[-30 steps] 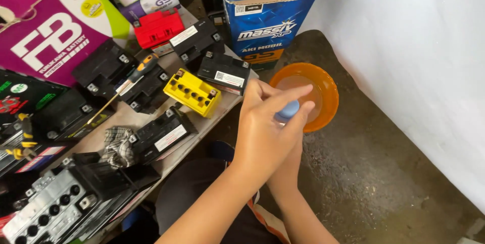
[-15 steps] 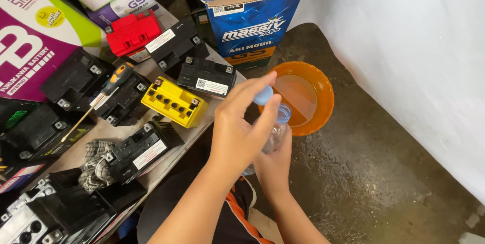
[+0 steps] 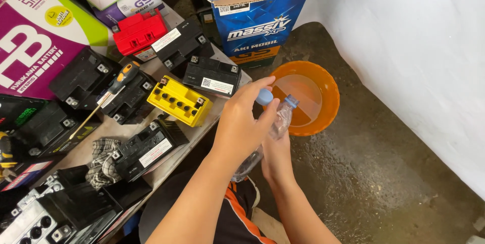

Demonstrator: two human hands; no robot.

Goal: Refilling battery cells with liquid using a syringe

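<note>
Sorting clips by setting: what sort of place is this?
Probably a small battery shop or workshop: many small vehicle batteries on a low bench, battery cartons, a screwdriver.

A yellow battery [image 3: 179, 102], red battery [image 3: 138, 30], screwdriver [image 3: 108, 94] and checked rag [image 3: 102, 160] lie on the bench.

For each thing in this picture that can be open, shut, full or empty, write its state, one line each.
Clear plastic bottle: uncapped, tilted, held by right hand.
Blue cap: off the bottle, in left hand.
Orange basin: holds some liquid.
Blue carton: flaps open.
Yellow battery: ports uncovered.
</note>
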